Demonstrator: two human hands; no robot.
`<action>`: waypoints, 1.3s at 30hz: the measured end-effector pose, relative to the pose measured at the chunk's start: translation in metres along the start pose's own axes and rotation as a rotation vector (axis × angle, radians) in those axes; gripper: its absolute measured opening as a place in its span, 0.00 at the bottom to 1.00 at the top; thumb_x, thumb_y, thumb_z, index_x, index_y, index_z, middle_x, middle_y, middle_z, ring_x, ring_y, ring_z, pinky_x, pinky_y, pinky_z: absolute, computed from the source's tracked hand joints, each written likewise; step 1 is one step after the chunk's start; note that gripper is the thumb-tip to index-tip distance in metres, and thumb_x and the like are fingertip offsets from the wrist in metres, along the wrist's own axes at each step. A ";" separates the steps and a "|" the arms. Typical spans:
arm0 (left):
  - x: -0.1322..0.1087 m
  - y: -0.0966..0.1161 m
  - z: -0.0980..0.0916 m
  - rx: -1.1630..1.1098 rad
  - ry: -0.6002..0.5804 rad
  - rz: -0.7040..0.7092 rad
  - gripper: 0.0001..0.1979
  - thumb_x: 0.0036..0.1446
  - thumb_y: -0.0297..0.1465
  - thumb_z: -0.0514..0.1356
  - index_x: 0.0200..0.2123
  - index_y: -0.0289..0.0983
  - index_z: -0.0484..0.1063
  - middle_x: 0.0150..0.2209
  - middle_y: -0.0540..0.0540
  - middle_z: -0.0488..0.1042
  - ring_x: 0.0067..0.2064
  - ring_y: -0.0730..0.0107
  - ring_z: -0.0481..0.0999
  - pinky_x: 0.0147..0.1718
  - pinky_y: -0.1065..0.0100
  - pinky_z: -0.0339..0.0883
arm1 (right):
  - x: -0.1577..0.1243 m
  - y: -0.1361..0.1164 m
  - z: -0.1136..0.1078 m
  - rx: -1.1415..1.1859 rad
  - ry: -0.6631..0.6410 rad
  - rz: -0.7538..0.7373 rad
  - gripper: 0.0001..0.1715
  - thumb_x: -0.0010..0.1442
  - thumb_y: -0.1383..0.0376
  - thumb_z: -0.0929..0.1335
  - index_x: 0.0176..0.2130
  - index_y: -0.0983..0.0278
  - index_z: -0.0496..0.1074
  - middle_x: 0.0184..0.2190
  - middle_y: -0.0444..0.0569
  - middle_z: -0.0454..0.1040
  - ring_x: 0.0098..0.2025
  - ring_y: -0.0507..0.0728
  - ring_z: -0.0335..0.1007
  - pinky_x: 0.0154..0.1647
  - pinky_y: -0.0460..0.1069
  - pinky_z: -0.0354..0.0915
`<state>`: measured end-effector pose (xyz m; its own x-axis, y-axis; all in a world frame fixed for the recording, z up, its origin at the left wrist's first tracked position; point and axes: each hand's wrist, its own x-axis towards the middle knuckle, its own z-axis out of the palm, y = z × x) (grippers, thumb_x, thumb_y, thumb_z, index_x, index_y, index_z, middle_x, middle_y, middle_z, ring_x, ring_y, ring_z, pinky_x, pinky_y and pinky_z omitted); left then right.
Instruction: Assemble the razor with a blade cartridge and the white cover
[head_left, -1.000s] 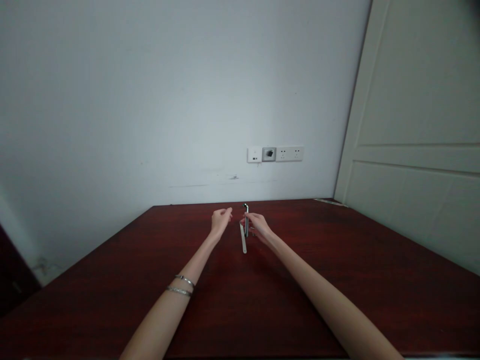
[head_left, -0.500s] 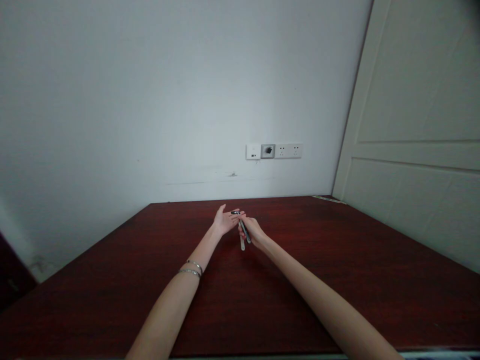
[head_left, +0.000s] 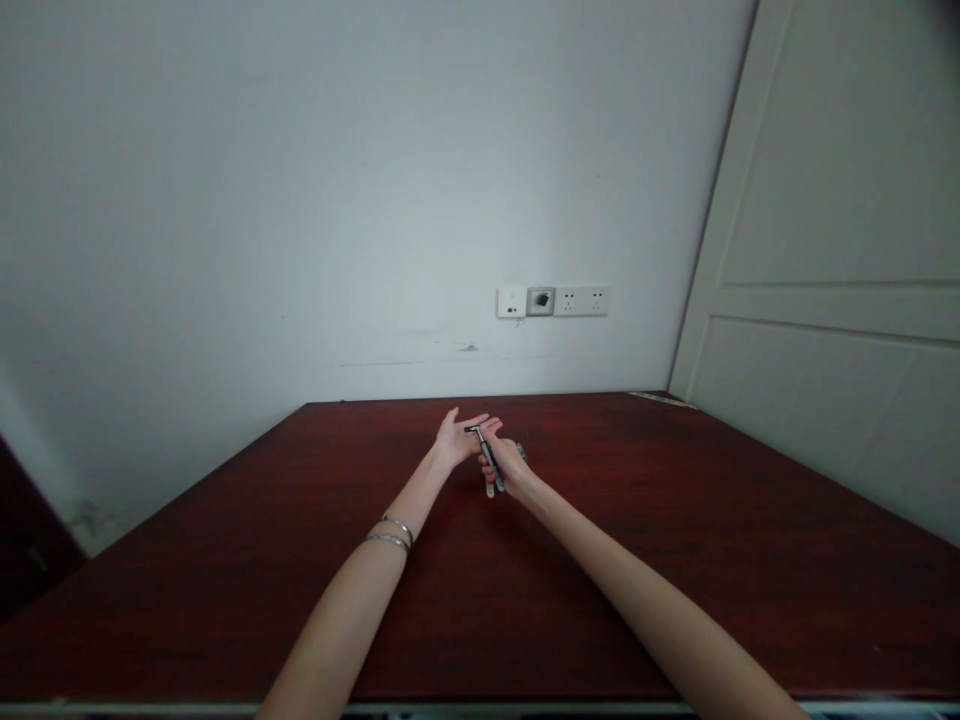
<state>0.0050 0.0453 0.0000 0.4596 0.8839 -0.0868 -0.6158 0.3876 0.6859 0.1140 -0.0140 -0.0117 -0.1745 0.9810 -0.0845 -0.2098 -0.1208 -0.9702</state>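
My right hand (head_left: 508,464) is closed around a thin dark metal tool with a bent tip (head_left: 486,455), like an L-shaped key. Its bent end rests against the palm of my left hand (head_left: 461,438), which is open with fingers stretched out and palm up. A pale flat strip (head_left: 490,489) pokes out just below my right hand, mostly hidden by it. Both hands hover over the far middle of a dark red wooden table (head_left: 675,560). Two silver bangles (head_left: 391,531) circle my left wrist.
A white wall rises behind the table, with a row of wall sockets (head_left: 553,300). A pale panelled door (head_left: 840,270) stands at the right. A thin pale strip (head_left: 660,399) lies at the table's far right corner.
My left hand has opened from a loose curl to a flat upturned palm. My right hand tilted the tool from upright until its bent tip came to my left palm.
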 end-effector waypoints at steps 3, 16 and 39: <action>-0.001 -0.001 0.002 -0.045 0.018 0.005 0.30 0.59 0.42 0.38 0.54 0.23 0.54 0.51 0.26 0.65 0.49 0.53 0.71 0.43 0.57 0.69 | -0.002 -0.002 0.001 0.017 0.044 0.014 0.21 0.56 0.52 0.63 0.25 0.67 0.65 0.13 0.40 0.60 0.10 0.44 0.49 0.07 0.40 0.44; -0.007 -0.004 0.012 -0.190 0.094 -0.020 0.30 0.61 0.39 0.39 0.56 0.17 0.52 0.46 0.23 0.68 0.46 0.52 0.73 0.35 0.60 0.72 | -0.006 -0.006 0.001 -0.040 0.114 -0.065 0.20 0.54 0.56 0.64 0.20 0.68 0.65 0.10 0.41 0.60 0.08 0.44 0.48 0.05 0.40 0.42; -0.006 0.003 -0.016 0.074 -0.088 0.057 0.18 0.57 0.37 0.53 0.40 0.25 0.71 0.39 0.34 0.74 0.42 0.61 0.74 0.43 0.65 0.66 | 0.001 -0.009 -0.004 -0.004 0.167 -0.142 0.24 0.52 0.52 0.64 0.17 0.66 0.63 0.09 0.40 0.60 0.08 0.44 0.48 0.06 0.41 0.44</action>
<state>-0.0101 0.0449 -0.0091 0.4817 0.8762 0.0151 -0.5948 0.3142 0.7399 0.1194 -0.0110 -0.0037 0.0186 0.9997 0.0174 -0.2174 0.0210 -0.9759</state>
